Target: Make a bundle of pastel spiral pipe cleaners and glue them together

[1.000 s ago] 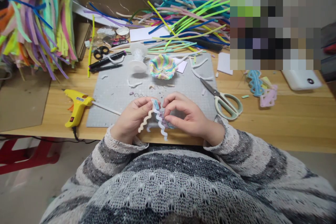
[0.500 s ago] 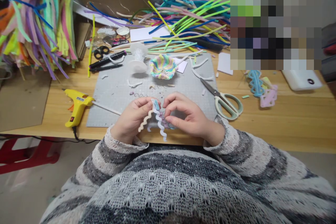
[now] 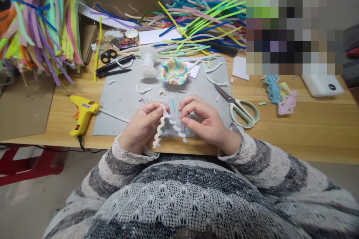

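My left hand [image 3: 143, 125] is closed in a pinch on the top of a wavy pastel pipe-cleaner piece [image 3: 159, 129] that hangs down over the near edge of the grey cutting mat [image 3: 123, 97]. My right hand [image 3: 203, 121] is also closed, pinching a thin blue pipe cleaner [image 3: 173, 105] and a second wavy white strand [image 3: 178, 130] beside the first. Both hands nearly touch, just above the table's front edge. A finished rainbow ruffled flower [image 3: 174, 71] lies farther back on the mat.
A yellow glue gun [image 3: 82, 114] lies left of the mat and scissors [image 3: 238, 106] to its right. Loose pipe cleaners [image 3: 202, 22] pile up at the back, a bundled bunch [image 3: 36, 26] at far left. Pastel wavy pieces [image 3: 279, 93] and a white device [image 3: 322, 84] sit right.
The wavy strands have spread apart and turned. My right hand shifted slightly right and up, and a thin blue end now sticks up between the hands.
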Tool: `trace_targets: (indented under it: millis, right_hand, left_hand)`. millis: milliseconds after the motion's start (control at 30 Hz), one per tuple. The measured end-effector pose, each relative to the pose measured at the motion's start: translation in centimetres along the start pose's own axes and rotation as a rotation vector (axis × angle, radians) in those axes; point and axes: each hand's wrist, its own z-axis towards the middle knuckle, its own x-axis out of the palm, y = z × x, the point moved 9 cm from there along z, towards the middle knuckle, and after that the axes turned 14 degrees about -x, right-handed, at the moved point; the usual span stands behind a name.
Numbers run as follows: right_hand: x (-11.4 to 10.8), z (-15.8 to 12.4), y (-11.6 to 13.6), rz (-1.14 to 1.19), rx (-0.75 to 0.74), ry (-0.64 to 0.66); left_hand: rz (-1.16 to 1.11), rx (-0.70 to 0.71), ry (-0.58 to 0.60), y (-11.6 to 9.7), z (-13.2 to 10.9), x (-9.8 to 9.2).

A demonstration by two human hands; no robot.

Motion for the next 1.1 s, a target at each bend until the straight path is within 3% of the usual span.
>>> trace_targets:
  millis: [400, 1100]
  right_hand:
    - [-0.3, -0.2, -0.5, -0.011, 0.045, -0.028]
    - [0.4, 0.0, -0.1, -0.027, 0.000, 0.050]
  left_hand:
    - [0.127, 0.236, -0.102, -1.5, -0.1, -1.2]
    - [0.072, 0.191, -0.064, -1.1, 0.1, -0.9]
